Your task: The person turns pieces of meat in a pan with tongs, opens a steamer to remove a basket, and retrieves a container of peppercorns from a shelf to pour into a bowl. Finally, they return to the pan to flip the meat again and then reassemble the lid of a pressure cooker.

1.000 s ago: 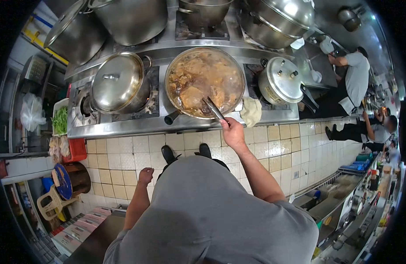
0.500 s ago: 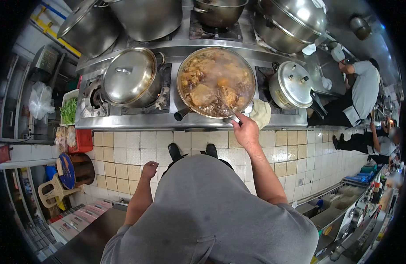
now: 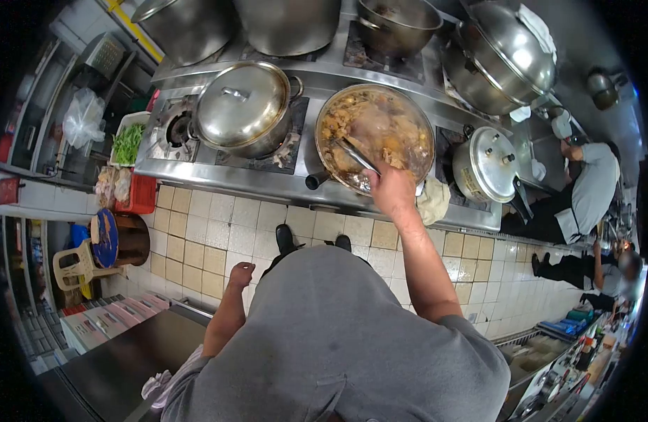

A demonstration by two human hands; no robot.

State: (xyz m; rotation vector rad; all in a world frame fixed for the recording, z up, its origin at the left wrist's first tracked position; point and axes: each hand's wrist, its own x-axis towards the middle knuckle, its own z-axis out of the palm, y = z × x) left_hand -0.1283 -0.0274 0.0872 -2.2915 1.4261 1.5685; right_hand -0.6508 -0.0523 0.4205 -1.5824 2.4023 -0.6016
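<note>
My right hand [image 3: 393, 190] is closed around the handle of metal tongs [image 3: 358, 155]. They reach over the near side of a wide steaming pan [image 3: 432, 144], their lower ends among chunks of food in brown broth [image 3: 377, 126]. The pan's dark handle [image 3: 317, 181] points toward me at the lower left. A pale folded cloth [image 3: 432, 200] lies at the stove edge, just right of my right wrist. Low at my left side hangs my left hand [image 3: 241, 274], fingers curled in and nothing visible in them, over the tiled floor.
A lidded pot [image 3: 243, 105] sits on the left burner, a pressure cooker [image 3: 484, 163] on the right. Large pots [image 3: 287, 24] line the back. A person [image 3: 592, 179] works at far right, others beyond. At left are a red crate [image 3: 138, 193], a stool [image 3: 74, 264] and greens [image 3: 129, 143].
The view has turned and shifted, so the stove appears tilted. My right hand has moved the tongs leftward within the pan, and they now slant up to the left. My left hand stays low.
</note>
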